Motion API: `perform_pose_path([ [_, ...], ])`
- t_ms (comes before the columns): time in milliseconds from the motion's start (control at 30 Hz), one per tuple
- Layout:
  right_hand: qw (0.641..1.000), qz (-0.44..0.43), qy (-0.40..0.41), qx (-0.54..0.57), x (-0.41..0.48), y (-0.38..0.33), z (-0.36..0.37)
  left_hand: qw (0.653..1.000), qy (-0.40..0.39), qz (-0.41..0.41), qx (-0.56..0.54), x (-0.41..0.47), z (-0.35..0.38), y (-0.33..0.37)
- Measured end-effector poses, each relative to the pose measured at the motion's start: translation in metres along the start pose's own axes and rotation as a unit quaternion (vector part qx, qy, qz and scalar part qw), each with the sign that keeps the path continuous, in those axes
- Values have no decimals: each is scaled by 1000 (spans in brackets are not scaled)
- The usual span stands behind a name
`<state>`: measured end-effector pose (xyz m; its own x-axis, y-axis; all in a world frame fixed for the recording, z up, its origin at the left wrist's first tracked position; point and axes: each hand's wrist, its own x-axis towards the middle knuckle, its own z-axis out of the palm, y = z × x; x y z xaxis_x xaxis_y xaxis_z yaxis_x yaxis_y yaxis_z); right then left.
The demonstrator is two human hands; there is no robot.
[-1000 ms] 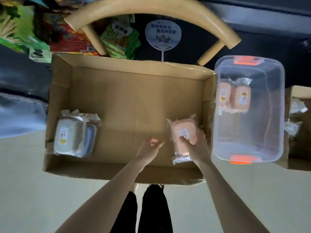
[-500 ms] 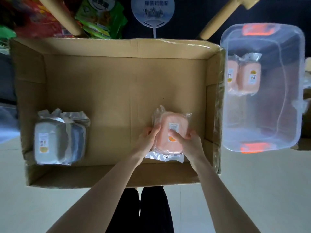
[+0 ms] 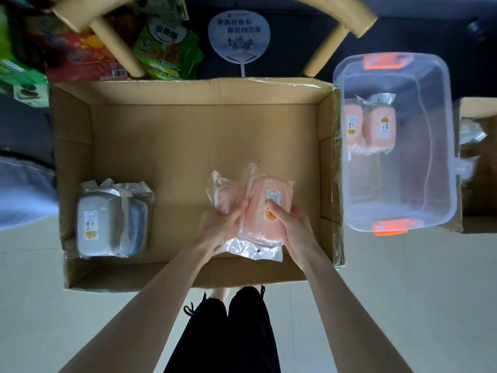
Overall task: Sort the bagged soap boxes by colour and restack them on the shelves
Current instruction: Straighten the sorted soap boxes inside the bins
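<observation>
Both hands worked inside the cardboard carton (image 3: 70,162), at about four o'clock from its middle. The right hand (image 3: 293,227) gripped a labelled pink soap box (image 3: 255,216) in its clear bag, thumb pressed across the sticker and the other fingers out of sight behind it. The left hand (image 3: 223,224) had its fingers curled round a second pink soap box (image 3: 228,196), and the two bags touched side by side. At eight o'clock in the carton stood the grey soap boxes (image 3: 96,222) with a blue soap box (image 3: 138,224) tight against them, bagged and untouched. Just outside the carton's three o'clock wall sat the clear tub (image 3: 398,184), with a pair of pink soap boxes (image 3: 380,127) upright near its twelve o'clock end. By my judgement the colour sorting was well begun: pink was gathering in the tub, and the two in hand looked bound there next. The grey and blue ones were yet to be separated, and no shelves appeared, so the restacking seemed wholly undone.
</observation>
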<state>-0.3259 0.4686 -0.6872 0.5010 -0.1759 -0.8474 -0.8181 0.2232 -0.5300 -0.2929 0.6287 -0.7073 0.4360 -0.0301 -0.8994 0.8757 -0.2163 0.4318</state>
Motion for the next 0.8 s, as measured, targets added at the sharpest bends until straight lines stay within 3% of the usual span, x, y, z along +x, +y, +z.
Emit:
perform_pose_path([
  [267, 991, -106, 76, 14, -45, -25, -34, 985, -3, 170, -10, -57, 2, 25],
  [467, 982, -153, 105, 22, -79, -40, -90, 979, -29, 201, -31, -101, 50, 43],
  [800, 969, -187, 150, -59, -113, -32, -237, 973, 9, 232, -4, -161, 193, 37],
])
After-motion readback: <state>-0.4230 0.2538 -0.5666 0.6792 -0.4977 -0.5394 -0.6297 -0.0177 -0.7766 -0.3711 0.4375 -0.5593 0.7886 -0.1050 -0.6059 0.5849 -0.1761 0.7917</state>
